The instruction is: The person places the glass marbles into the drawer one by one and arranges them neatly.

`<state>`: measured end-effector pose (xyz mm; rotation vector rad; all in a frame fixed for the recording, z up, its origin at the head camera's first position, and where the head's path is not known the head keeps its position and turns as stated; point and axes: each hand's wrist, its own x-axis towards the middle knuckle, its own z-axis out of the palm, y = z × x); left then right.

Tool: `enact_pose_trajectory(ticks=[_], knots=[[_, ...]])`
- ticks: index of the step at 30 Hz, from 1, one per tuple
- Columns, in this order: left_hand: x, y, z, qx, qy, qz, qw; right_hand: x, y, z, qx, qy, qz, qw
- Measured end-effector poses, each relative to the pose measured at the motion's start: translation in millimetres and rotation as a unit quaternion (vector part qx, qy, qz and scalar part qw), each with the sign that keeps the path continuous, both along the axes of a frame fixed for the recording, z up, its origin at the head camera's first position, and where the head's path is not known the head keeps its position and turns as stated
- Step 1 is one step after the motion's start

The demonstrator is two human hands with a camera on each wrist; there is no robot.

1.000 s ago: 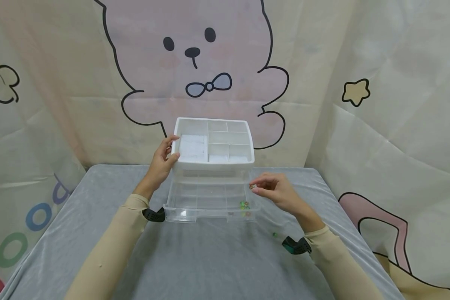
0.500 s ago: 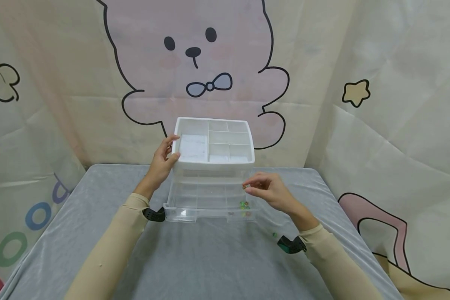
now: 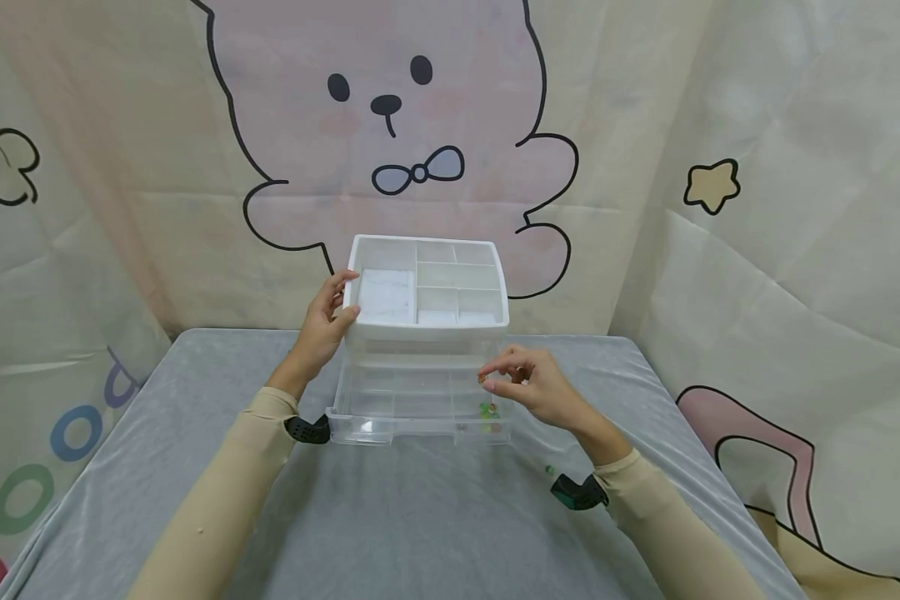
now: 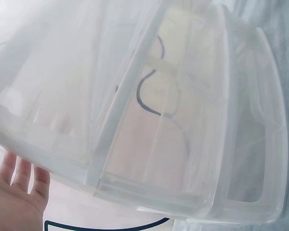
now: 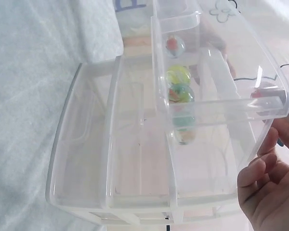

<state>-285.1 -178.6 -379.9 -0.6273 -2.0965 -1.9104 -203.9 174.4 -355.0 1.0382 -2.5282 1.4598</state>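
Observation:
A clear plastic drawer organizer has a white divided tray (image 3: pixel 427 328) on top. My left hand (image 3: pixel 318 329) grips the tray's left side; in the left wrist view, its fingers (image 4: pixel 23 175) lie against the casing. One clear drawer (image 3: pixel 420 427) is pulled out toward me, and several glass marbles (image 5: pixel 181 91) sit in its right end. Above that end, my right hand (image 3: pixel 540 387) pinches a small orange marble (image 3: pixel 482 378) between thumb and forefinger. Something whitish shows by its other fingers, too small to tell. That marble is hidden in the right wrist view.
A single green marble (image 3: pixel 550 470) lies on the grey cloth-covered table (image 3: pixel 420 533), right of the organizer and near my right wrist. Printed fabric walls (image 3: pixel 615 217) stand behind the table and at both sides.
My right hand has moved left with the pinched marble, from beside the pulled-out drawer to above its right end. The left hand and the organizer have stayed in place.

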Motion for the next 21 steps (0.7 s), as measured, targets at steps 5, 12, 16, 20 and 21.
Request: enact_pose_trajectory(ticks=[5,12,16,20,21], knots=[[0.6,1,0.4,0.003,-0.001,0.000,1.0000,2.3,-1,0.2,0.008,0.001,-0.003,1.000],[0.6,0,0.4,0.005,0.000,-0.005,1.0000,6.0,-5,-0.3,0.011,0.013,-0.011,1.000],[1.0,0,0.6,0.005,0.001,-0.005,1.0000,9.2,-8,0.1,0.015,0.017,-0.025,0.999],[1.6,0,0.9,0.004,-0.003,-0.004,1.0000,11.8,-11,0.5,0.025,0.018,-0.039,0.999],[1.7,0,0.9,0.004,-0.005,-0.004,1.0000,12.5,-12,0.7,0.028,0.017,-0.041,0.999]])
